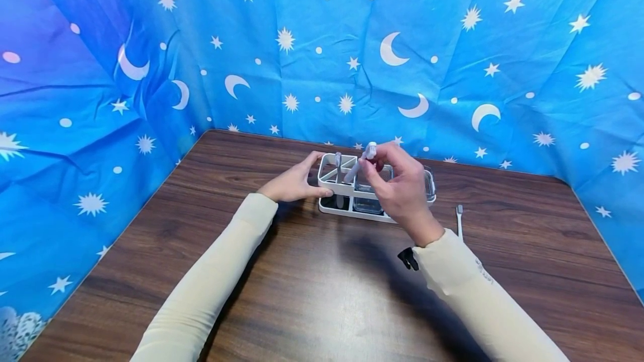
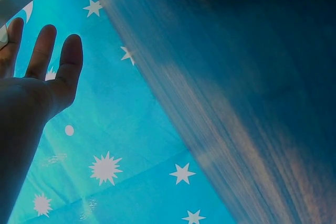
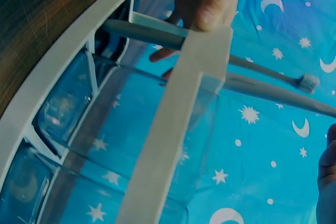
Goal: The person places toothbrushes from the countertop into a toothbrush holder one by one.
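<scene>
A white two-tier toothbrush holder (image 1: pixel 344 189) stands toward the back of the table. My left hand (image 1: pixel 292 182) grips its left end, thumb at the front and the other fingers around the back. One grey toothbrush (image 1: pixel 338 159) stands upright in a left compartment of the holder. With thumb and fingertips, my right hand (image 1: pixel 402 186) pinches a second toothbrush (image 1: pixel 354 170) near its head. Its handle slants down over the divided section, and in the right wrist view this toothbrush (image 3: pixel 278 96) passes at the upper frame's edge, its lower end hidden behind the frame.
Clear cups (image 1: pixel 369 205) sit in the holder's middle and right sections. Another toothbrush (image 1: pixel 459 218) lies on the wooden table (image 1: pixel 312 289) right of the holder, partly behind my right sleeve. A blue star-and-moon cloth (image 1: pixel 322 71) hangs along the table's back and sides.
</scene>
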A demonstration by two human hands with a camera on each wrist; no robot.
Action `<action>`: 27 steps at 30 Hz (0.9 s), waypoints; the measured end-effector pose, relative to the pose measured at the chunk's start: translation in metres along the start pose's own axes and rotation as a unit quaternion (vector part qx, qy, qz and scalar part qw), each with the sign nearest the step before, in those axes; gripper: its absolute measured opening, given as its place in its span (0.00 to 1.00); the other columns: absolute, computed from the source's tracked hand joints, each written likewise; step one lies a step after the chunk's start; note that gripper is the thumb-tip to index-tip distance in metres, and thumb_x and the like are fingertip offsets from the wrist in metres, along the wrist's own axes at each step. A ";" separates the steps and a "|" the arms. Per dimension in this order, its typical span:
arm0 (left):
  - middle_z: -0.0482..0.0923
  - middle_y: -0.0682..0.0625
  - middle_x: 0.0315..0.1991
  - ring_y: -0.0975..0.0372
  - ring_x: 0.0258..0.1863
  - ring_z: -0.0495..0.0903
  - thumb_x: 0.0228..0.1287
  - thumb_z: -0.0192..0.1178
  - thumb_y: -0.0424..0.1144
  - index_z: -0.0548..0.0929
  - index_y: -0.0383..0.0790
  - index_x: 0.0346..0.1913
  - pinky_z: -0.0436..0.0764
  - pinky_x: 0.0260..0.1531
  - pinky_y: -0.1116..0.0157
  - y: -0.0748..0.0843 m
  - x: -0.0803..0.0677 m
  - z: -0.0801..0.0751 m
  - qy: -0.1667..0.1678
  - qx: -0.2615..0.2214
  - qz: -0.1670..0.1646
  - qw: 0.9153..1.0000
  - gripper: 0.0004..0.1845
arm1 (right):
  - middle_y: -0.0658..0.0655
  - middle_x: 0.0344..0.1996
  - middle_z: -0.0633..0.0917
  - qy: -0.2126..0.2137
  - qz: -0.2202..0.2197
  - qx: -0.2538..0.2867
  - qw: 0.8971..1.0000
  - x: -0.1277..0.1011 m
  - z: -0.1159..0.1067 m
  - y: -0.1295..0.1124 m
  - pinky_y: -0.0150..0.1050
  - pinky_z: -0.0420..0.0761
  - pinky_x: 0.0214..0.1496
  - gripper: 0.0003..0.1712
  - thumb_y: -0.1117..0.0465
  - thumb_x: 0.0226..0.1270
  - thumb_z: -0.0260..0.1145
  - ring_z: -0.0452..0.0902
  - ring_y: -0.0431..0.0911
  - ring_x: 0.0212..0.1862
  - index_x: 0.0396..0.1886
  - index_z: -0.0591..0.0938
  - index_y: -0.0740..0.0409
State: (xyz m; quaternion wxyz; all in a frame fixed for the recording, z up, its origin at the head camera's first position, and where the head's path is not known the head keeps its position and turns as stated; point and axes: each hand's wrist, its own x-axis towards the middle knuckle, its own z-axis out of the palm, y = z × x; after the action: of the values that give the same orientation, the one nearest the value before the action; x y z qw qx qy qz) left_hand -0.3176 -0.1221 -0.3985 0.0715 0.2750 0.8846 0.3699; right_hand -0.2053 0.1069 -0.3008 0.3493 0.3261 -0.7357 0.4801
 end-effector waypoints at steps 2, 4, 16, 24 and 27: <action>0.69 0.52 0.56 0.58 0.53 0.71 0.45 0.68 0.64 0.55 0.61 0.66 0.68 0.55 0.50 0.000 0.000 0.000 0.001 -0.002 0.000 1.000 0.47 | 0.57 0.29 0.79 -0.013 0.012 -0.011 1.000 -0.003 0.004 0.010 0.34 0.73 0.32 0.07 0.77 0.56 0.67 0.71 0.45 0.32 0.34 0.80 0.67; 0.70 0.52 0.56 0.58 0.53 0.71 0.46 0.69 0.64 0.56 0.60 0.66 0.68 0.55 0.50 0.000 0.000 0.000 0.001 -0.006 0.004 1.000 0.46 | 0.54 0.30 0.79 -0.027 0.032 -0.019 0.999 -0.006 0.009 0.020 0.32 0.72 0.31 0.06 0.73 0.58 0.67 0.71 0.44 0.32 0.35 0.81 0.63; 0.70 0.52 0.54 0.59 0.53 0.71 0.46 0.68 0.64 0.57 0.58 0.66 0.67 0.55 0.49 -0.001 0.002 -0.001 -0.004 -0.013 0.011 1.000 0.46 | 0.46 0.31 0.78 -0.083 0.124 -0.048 0.988 -0.017 0.021 0.042 0.37 0.77 0.31 0.06 0.61 0.64 0.66 0.72 0.39 0.29 0.39 0.81 0.56; 0.71 0.54 0.53 0.59 0.52 0.72 0.46 0.68 0.63 0.57 0.57 0.66 0.68 0.55 0.49 -0.002 0.003 -0.001 -0.004 -0.013 0.011 1.000 0.46 | 0.47 0.31 0.80 -0.101 0.172 -0.064 0.978 -0.021 0.025 0.054 0.35 0.77 0.33 0.07 0.62 0.63 0.67 0.72 0.40 0.30 0.40 0.81 0.56; 0.71 0.53 0.53 0.59 0.52 0.72 0.47 0.69 0.63 0.57 0.56 0.66 0.68 0.54 0.50 -0.001 0.003 0.000 -0.002 -0.015 0.012 1.000 0.46 | 0.47 0.32 0.80 -0.106 0.185 -0.068 0.975 -0.023 0.026 0.056 0.36 0.78 0.34 0.08 0.62 0.63 0.67 0.72 0.40 0.31 0.41 0.81 0.55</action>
State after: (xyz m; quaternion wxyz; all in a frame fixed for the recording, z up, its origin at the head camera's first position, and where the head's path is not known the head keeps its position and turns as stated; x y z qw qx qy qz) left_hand -0.3211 -0.1210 -0.3988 0.0728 0.2857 0.8754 0.3831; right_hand -0.2436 0.1038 -0.3538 0.1959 0.2088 -0.8468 0.4482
